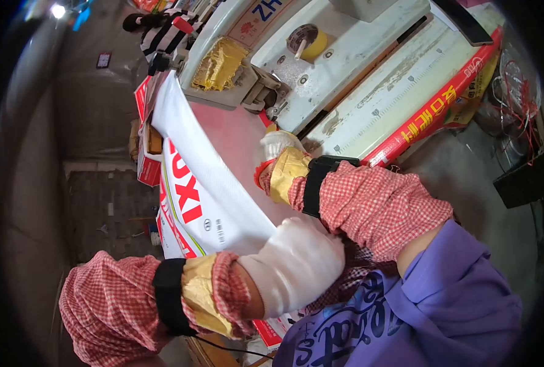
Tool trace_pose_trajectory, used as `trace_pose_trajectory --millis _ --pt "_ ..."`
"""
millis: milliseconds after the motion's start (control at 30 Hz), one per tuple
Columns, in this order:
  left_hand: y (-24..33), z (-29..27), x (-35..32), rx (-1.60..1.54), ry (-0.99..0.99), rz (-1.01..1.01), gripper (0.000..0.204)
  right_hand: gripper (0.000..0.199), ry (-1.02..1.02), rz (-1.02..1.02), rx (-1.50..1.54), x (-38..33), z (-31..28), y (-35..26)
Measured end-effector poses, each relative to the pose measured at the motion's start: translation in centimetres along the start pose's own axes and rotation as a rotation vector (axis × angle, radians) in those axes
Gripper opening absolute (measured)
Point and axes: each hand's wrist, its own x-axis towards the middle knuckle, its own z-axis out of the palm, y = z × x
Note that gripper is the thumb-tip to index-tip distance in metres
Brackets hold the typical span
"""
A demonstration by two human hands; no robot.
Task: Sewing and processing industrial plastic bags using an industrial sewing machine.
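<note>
A white woven plastic sack (220, 189) with red and green print hangs in folds under the head of an industrial sewing machine (223, 43). My left hand (299, 260), in a white glove, is curled closed over the sack's near end. Farther off, my right hand (281, 144), gloved too, pinches the sack's edge beside the presser foot (264, 92). Its fingertips are partly hidden by the cuff and sack. Checked red sleeves with black straps cover both forearms.
A tape roll (307, 41) lies on the machine bed, next to the worn white tabletop (376, 92). A red printed strip (434, 107) runs along the table's edge. Yellow cloth (220, 64) is fixed to the machine head. Tangled red threads (519, 98) hang at right.
</note>
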Motion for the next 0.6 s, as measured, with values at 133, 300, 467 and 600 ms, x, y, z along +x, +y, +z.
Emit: trace_pose_trajectory --millis 133,300,467,600 --pt "-2.3 0.4 -0.5 0.010 0.139 0.009 0.008 0.031 0.168 0.429 -0.241 2.9 2.5 -4.0" --pt "-11.1 -5.2 -5.0 0.128 0.110 -0.130 0.008 0.030 0.464 1.154 -0.686 13.0 -4.5 -6.5" --pt "-11.4 -2.4 -8.0 0.377 -0.158 -0.109 0.014 0.029 0.742 1.892 -1.148 15.6 5.7 -16.4" --pt "-1.4 0.4 -3.9 0.027 0.238 0.175 0.020 0.023 1.175 1.904 -1.374 12.8 4.1 -14.4"
